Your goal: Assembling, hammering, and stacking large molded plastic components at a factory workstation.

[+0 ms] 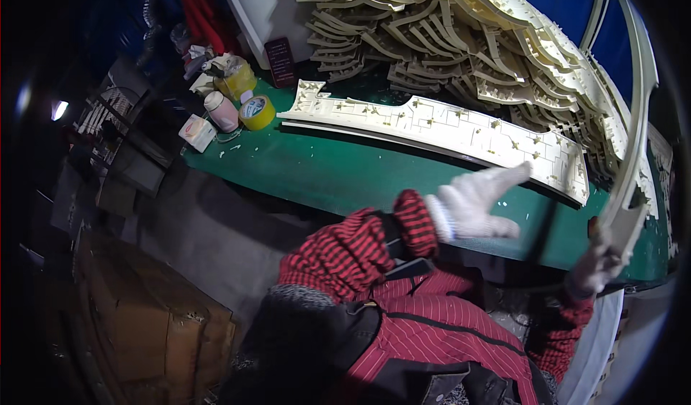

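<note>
My left hand point(475, 202), in a white knitted glove, hovers over the near part of the green table with fingers apart and nothing in them. Just beyond it lies a long cream plastic trim panel point(446, 121), its ribbed side with small clips facing up. At the right edge my gloved right hand point(599, 262), a little blurred, grips the lower end of another long, curved cream trim panel point(643, 110). That panel stands steeply upright, rising toward the top of the view. Its far end is partly lost near the dark rim.
A tall pile of similar cream panels point(461, 34) fills the back of the green table point(345, 171). At its left stand yellow tape point(257, 111), a pink bottle point(222, 111), a small white box point(196, 132) and a dark phone-like slab point(280, 61). Cardboard boxes point(151, 311) sit lower left.
</note>
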A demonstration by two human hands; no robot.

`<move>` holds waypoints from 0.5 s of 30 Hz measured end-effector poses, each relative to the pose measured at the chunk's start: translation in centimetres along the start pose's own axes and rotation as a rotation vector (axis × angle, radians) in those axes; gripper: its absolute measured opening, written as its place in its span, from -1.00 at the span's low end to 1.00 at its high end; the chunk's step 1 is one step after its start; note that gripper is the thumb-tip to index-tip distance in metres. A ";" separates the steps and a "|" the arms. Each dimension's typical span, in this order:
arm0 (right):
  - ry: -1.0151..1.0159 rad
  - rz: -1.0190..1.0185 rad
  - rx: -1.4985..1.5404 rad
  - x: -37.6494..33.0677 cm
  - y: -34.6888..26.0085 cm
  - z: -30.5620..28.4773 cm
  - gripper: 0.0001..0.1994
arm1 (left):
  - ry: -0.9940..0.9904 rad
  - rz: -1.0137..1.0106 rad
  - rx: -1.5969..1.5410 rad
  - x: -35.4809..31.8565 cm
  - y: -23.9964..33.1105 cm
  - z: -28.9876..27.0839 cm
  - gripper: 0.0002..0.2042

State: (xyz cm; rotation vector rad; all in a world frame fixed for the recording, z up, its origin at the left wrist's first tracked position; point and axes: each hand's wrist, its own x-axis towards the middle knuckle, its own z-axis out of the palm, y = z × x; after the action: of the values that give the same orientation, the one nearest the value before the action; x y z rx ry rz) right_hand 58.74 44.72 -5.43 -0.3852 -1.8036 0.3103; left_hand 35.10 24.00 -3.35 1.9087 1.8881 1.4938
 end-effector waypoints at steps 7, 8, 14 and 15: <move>-0.194 0.307 0.763 -0.9 -6.0 4.4 -0.36 | -0.051 -0.141 -0.912 -1.0 -0.2 4.4 -0.21; -0.168 0.734 1.031 -1.9 -5.6 4.8 -0.37 | -0.055 -0.149 -0.917 -2.2 -0.6 4.2 -0.21; -0.309 0.794 1.956 6.0 7.7 3.4 -0.47 | -0.517 -0.207 -1.850 -10.1 -4.7 0.0 -0.32; -0.226 0.732 1.862 6.7 7.6 2.6 -0.48 | -0.281 -0.541 -1.622 -10.8 -4.0 -2.3 -0.39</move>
State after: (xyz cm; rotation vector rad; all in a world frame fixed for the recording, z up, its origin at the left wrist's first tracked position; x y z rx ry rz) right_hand 55.32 54.38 -3.26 0.3906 -0.8253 2.2882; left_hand 33.12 15.04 -10.77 0.6597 0.4407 1.5132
